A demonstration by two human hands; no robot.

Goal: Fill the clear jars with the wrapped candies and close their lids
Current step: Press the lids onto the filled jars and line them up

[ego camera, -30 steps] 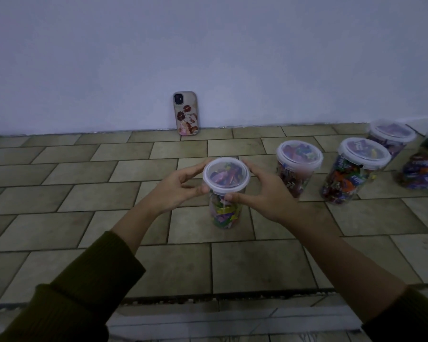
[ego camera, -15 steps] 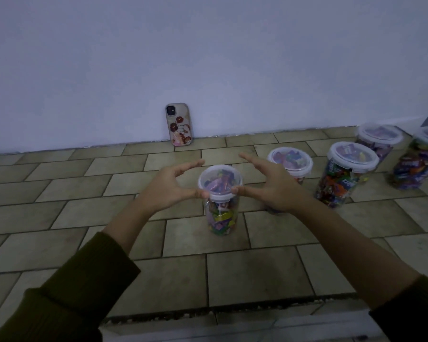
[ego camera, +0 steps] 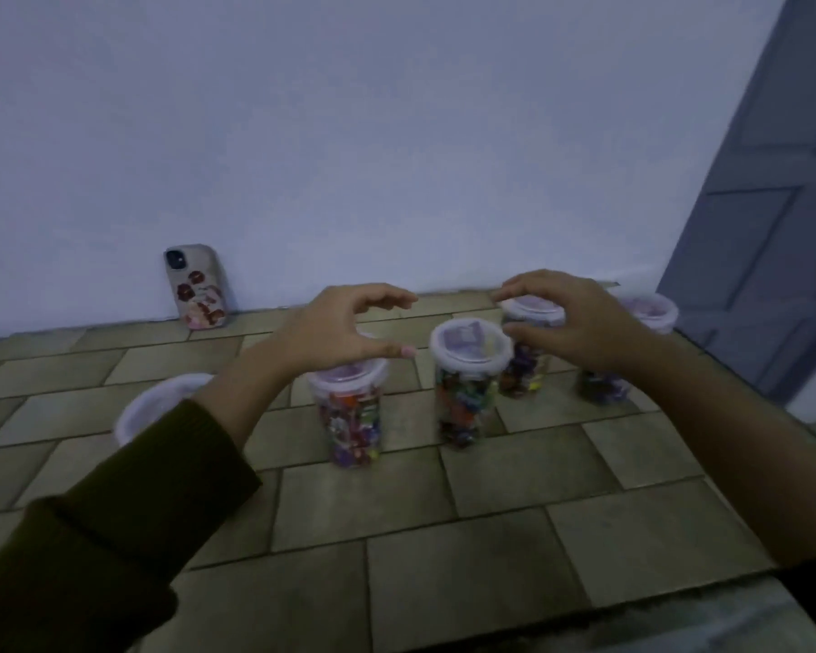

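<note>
Several clear jars of wrapped candies stand in a row on the tiled floor, each with a white lid on. My left hand (ego camera: 330, 332) hovers over the lid of one jar (ego camera: 352, 417), fingers curved in a C, holding nothing. To its right stands a second jar (ego camera: 467, 398). My right hand (ego camera: 571, 322) is raised, fingers curved and empty, in front of a third jar (ego camera: 524, 369) and a farther jar (ego camera: 651, 311). My left sleeve hides most of another white-lidded jar (ego camera: 161, 398). Whether either hand touches a lid is unclear.
A phone (ego camera: 196, 287) in a patterned case leans against the white wall at the back left. A grey door (ego camera: 773, 205) stands at the right. A ledge edge (ego camera: 632, 619) runs along the floor near me.
Both hands have let go of the jar lid they held between their fingers and have risen. The view has turned to the right, so the phone and jars sit farther left.
</note>
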